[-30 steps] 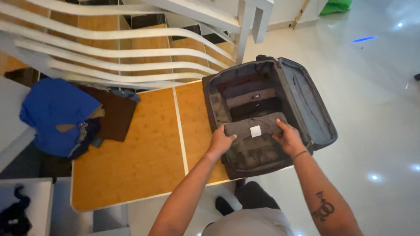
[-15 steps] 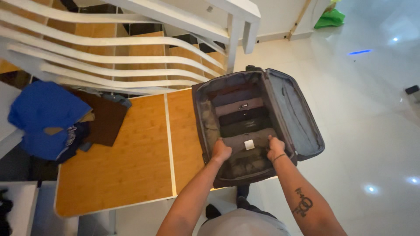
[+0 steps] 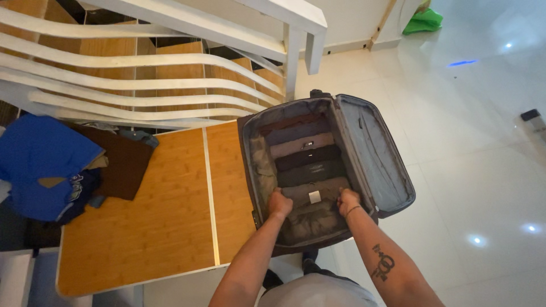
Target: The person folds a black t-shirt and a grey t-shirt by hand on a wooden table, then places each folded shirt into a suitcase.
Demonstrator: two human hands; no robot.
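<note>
Folded garment (image 3: 311, 193), grey-brown soft cloth with a small white square tag, lying nearest of a row of folded clothes inside the open dark fabric suitcase (image 3: 259, 165); suitcase rests on a wooden landing (image 3: 148, 216), its lid (image 3: 372, 159) laid open; left hand (image 3: 280, 203) clenched on the garment's left end; right hand (image 3: 348, 200) gripping its right end; blue cloth (image 3: 40, 165) heaped well apart.

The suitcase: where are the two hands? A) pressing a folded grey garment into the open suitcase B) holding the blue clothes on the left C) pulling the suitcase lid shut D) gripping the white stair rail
A: the left hand and right hand each grip an end of the folded grey garment inside the open suitcase.
</note>
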